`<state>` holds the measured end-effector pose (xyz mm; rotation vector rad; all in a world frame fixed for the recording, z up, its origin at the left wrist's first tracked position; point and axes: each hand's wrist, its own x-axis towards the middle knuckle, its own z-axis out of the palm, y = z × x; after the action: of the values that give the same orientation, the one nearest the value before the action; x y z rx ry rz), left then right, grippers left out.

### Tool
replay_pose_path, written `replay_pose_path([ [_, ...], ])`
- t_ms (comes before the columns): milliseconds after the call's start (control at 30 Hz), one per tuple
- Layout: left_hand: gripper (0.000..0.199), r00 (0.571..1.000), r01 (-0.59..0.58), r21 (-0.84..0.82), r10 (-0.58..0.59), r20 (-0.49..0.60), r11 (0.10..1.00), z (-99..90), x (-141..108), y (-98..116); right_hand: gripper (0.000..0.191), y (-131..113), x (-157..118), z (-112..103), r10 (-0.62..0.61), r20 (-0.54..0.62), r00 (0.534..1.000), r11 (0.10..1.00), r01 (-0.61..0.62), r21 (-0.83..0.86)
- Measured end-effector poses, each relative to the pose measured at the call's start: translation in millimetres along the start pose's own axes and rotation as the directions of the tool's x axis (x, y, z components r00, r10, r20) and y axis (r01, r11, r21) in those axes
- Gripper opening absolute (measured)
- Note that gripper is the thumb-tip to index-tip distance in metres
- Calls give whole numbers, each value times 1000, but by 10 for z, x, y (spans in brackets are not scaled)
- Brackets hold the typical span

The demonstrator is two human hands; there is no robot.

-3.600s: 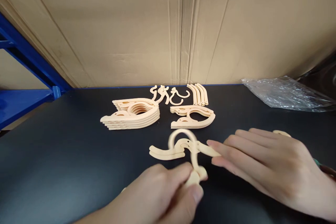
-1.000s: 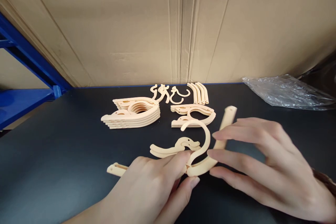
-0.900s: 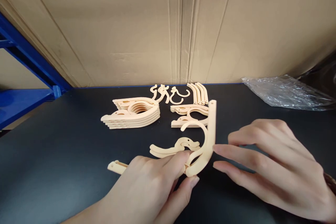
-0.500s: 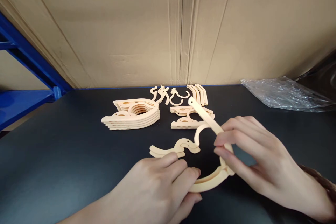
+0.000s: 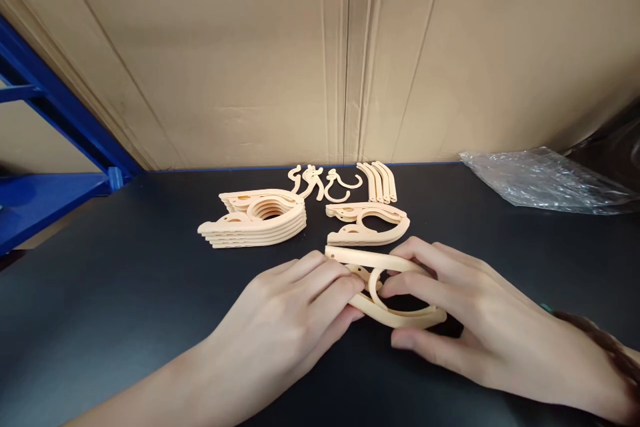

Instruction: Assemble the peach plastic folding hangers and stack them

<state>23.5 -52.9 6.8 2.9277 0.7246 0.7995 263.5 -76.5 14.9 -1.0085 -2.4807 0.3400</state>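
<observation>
A cream folding hanger is held low over the black table, its two curved arms folded near each other with a hook between them. My left hand pinches its left end, fingertips on the lower arm. My right hand wraps round the right side, with fingers on the upper arm and inside the loop and the thumb by the lower arm. Behind the hanger, a loose cream piece shows in part; my left fingers and the hanger hide the rest.
A tall stack of folded hangers stands at the back left of the black table, a lower stack right of it. Behind lie loose hooks and several curved arms. Clear plastic lies back right, before cardboard.
The hanger's raised arm has swung down toward the lower arm. My left hand has shifted up to the hanger's left end, and my right fingers have spread over its right side.
</observation>
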Motion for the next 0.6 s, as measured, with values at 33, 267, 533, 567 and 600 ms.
replay_pose_path([
  [33, 14, 1000, -5, -2, 5, -3, 1000, -6, -2, 4, 9, -8, 0, 6, 13, 6, 1000, 1000, -13, -1],
  [267, 27, 1000, 19, 14, -20, 13, 1000, -29, -34, 4, 13, 224, 17, -273, 120, 281, 952, 993, -112, -44],
  [533, 17, 994, 79, 65, -84, 74, 995, 34, -36, -34, 12, 588, -91, -527, 149, 479, 865, 989, -120, -91],
  [567, 18, 992, 90, 62, -95, 86, 994, 46, -36, -49, 11, 592, -112, -528, 160, 487, 858, 987, -129, -95],
  [600, 20, 990, 100, 56, -106, 98, 993, 58, -35, -67, 10, 594, -132, -528, 171, 494, 852, 985, -141, -98],
])
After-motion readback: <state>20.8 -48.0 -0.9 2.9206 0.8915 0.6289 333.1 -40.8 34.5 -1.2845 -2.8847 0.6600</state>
